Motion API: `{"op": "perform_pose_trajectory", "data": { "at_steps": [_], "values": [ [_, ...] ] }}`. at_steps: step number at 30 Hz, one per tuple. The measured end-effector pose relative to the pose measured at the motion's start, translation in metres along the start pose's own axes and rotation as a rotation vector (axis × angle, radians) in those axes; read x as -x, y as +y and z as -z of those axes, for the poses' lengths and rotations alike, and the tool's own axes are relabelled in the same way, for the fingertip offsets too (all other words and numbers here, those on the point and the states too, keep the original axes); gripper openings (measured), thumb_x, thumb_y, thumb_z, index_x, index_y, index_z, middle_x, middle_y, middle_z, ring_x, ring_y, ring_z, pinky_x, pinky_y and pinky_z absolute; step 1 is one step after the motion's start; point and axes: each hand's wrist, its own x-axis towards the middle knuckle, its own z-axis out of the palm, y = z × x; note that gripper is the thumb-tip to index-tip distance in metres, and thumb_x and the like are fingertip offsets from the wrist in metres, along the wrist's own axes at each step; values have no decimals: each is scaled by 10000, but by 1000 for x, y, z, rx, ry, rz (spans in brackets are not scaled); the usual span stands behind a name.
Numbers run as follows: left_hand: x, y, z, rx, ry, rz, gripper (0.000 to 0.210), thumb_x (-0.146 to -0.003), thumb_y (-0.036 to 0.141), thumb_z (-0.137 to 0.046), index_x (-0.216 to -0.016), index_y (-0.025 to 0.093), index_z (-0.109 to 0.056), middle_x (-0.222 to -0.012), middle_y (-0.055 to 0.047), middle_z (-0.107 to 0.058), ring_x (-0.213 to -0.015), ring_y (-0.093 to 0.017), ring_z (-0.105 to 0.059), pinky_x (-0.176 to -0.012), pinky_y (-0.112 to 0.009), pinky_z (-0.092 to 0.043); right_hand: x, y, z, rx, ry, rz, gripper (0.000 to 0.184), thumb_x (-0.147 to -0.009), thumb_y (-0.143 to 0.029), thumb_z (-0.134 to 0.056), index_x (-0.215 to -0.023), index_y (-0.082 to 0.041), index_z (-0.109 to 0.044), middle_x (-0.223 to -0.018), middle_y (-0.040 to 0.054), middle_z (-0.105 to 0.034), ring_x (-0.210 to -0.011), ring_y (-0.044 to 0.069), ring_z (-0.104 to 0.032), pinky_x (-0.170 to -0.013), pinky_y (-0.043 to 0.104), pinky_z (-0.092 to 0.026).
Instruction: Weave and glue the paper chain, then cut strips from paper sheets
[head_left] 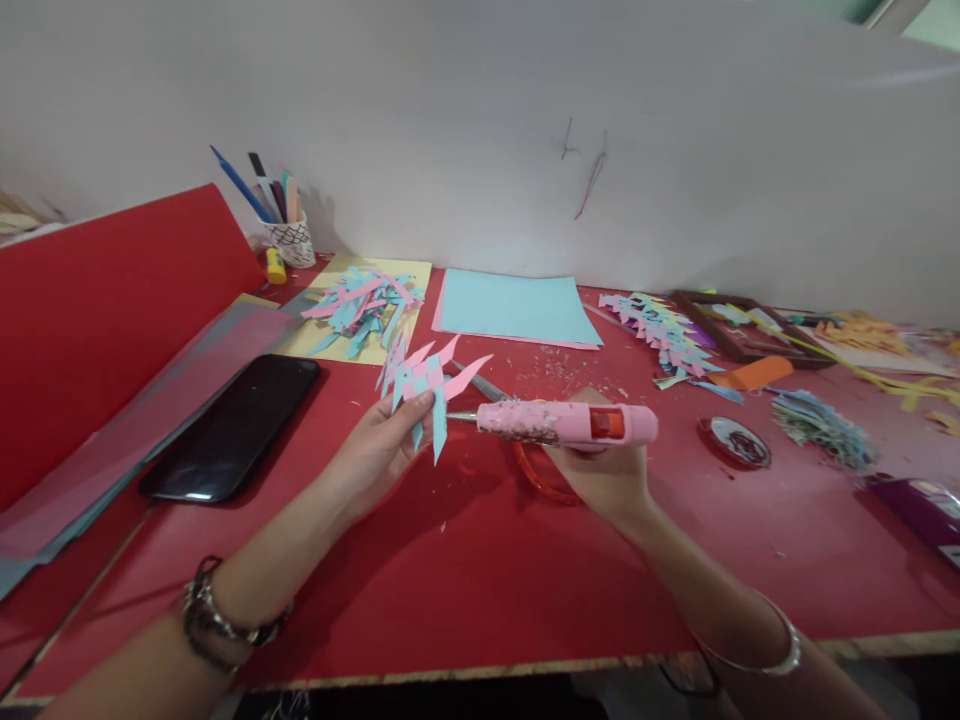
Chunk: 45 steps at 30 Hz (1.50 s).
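Observation:
My left hand (386, 445) pinches a woven paper strip piece (427, 378) made of pink and light-blue pointed strips, thumb on top. In my right hand (604, 480) is a pink hot glue gun (562, 423), its barrel crusted with dried bits and its metal nozzle pointing left. The nozzle tip is right at the edge of the paper piece; whether they touch I cannot tell. Under the glue gun lie red-orange scissors handles (544, 475), partly hidden, with the blades stretching up and left.
Cut strips (364, 305) are piled on yellow paper. Behind stand blue sheets (517, 305) and a pen cup (292, 240). A black phone (236, 425) lies left. To the right are a finished-looking woven band (660, 330), a wooden frame (757, 325) and a small dish (735, 442).

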Motion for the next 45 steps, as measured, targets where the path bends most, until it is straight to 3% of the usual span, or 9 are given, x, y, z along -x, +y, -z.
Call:
{"op": "perform_pose_trajectory", "data": {
  "at_steps": [9,13,30,37,45],
  "values": [
    [-2,-2,2,7,-66,-24,160,-611,225,-739,-565,138,-613,-515,29,-574,-508,-61,-515,-542,-171,-436,0,2,-1,10,16,12,186,-641,-268,-544,-536,-219,-399,-434,-60,-436,-409,86,-409,-391,209,-375],
    [-2,-3,4,-14,-93,-47,176,-639,235,-720,-547,140,-604,-487,34,-549,-482,-54,-487,-510,-161,-411,-1,2,-1,17,18,8,207,-645,-274,-550,-533,-222,-384,-432,-59,-420,-427,93,-416,-412,216,-389],
    [-2,0,0,-16,27,-15,156,-683,168,-664,-534,168,-617,-548,17,-604,-522,-72,-541,-569,-174,-437,-2,-4,2,25,-22,-5,217,-607,-273,-518,-505,-223,-333,-412,-65,-385,-383,74,-367,-359,198,-326],
    [-1,0,1,18,2,-5,118,-622,186,-715,-552,156,-625,-537,26,-596,-524,-67,-527,-560,-171,-437,-1,-2,1,21,-27,-3,212,-631,-268,-517,-518,-222,-344,-422,-61,-410,-393,80,-388,-372,202,-343],
    [-4,-3,3,0,-33,-53,165,-606,222,-726,-548,138,-596,-520,33,-548,-500,-53,-478,-535,-170,-410,0,4,-1,27,69,75,207,-670,-281,-549,-542,-211,-403,-417,-69,-434,-381,72,-407,-367,186,-351]
  ]
}}
